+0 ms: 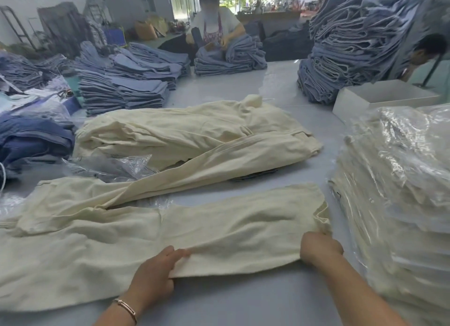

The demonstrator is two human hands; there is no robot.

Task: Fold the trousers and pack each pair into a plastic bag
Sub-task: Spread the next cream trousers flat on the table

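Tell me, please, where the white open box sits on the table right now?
In the head view, the white box sits far right on the table, beside the tall denim stack and just beyond the pile of bagged trousers.

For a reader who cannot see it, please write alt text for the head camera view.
Two hands, left hand and right hand, grip the near edge of cream trousers lying flat on a grey table. Bagged trousers are stacked at right, blue jeans beyond.
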